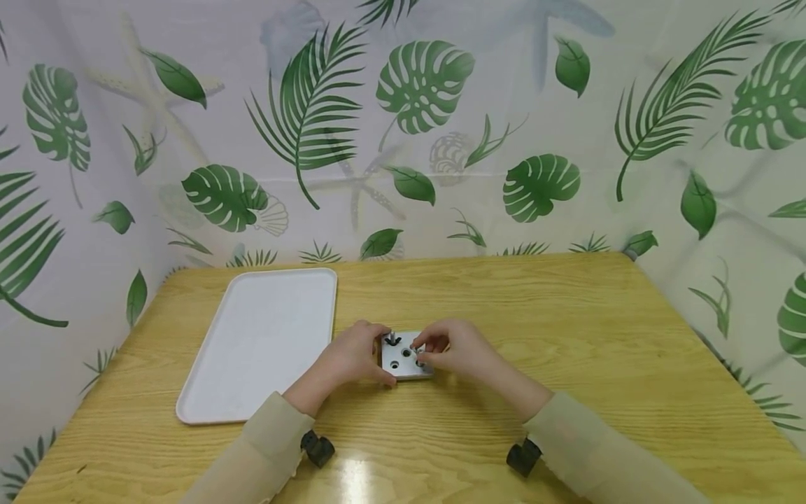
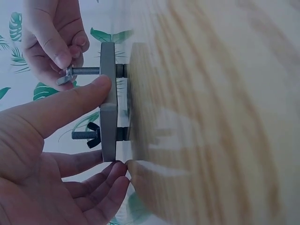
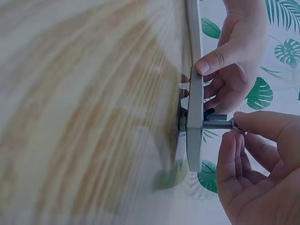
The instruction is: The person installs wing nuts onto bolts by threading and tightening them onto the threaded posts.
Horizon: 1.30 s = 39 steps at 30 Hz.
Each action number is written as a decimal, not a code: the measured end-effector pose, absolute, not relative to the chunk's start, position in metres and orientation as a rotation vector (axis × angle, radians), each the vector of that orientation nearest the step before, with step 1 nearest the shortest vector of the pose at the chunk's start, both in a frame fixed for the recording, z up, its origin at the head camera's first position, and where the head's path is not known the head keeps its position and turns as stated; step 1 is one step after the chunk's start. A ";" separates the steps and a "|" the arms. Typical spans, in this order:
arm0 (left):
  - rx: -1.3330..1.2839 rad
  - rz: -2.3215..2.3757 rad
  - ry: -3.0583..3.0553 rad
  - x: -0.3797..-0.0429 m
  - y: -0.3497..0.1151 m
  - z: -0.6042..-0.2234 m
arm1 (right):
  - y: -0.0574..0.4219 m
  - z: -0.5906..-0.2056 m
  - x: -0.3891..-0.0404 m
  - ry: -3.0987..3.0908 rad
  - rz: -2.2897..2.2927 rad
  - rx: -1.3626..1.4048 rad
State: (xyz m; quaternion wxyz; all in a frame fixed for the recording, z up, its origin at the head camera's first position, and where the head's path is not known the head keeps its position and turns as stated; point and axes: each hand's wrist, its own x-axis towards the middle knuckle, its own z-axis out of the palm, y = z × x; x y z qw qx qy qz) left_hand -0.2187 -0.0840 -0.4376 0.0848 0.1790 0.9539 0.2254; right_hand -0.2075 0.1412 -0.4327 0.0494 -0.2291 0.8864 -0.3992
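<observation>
A silver metal plate (image 1: 406, 372) with several holes stands slightly raised above the table on bolt heads. My left hand (image 1: 350, 355) grips it at its left side, thumb on the near edge and fingers by the far edge. Two threaded bolts stick up through the plate. One bears a black wing nut (image 2: 94, 135) low against the plate. At the top of the other bolt (image 2: 85, 71), the fingers and thumb of my right hand (image 1: 462, 348) pinch a silver wing nut (image 2: 63, 79). That nut is mostly covered by fingers in the head view.
A white rectangular tray (image 1: 264, 336) lies on the wooden table (image 1: 554, 315), left of the plate. Behind the table and along its sides hangs a leaf-patterned cloth (image 1: 478, 140). Each sleeve has a small black camera (image 1: 524, 457) at the wrist.
</observation>
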 end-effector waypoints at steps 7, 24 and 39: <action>0.539 0.677 2.838 -0.218 -0.085 -0.437 | 0.138 -0.432 -0.206 2.679 -1.220 -0.668; 0.563 0.773 2.814 -0.219 -0.084 -0.437 | 0.145 -0.441 -0.218 2.337 -1.469 -0.497; 0.352 1.353 2.516 -0.221 -0.087 -0.452 | 0.142 -0.446 -0.215 2.197 -1.589 -0.422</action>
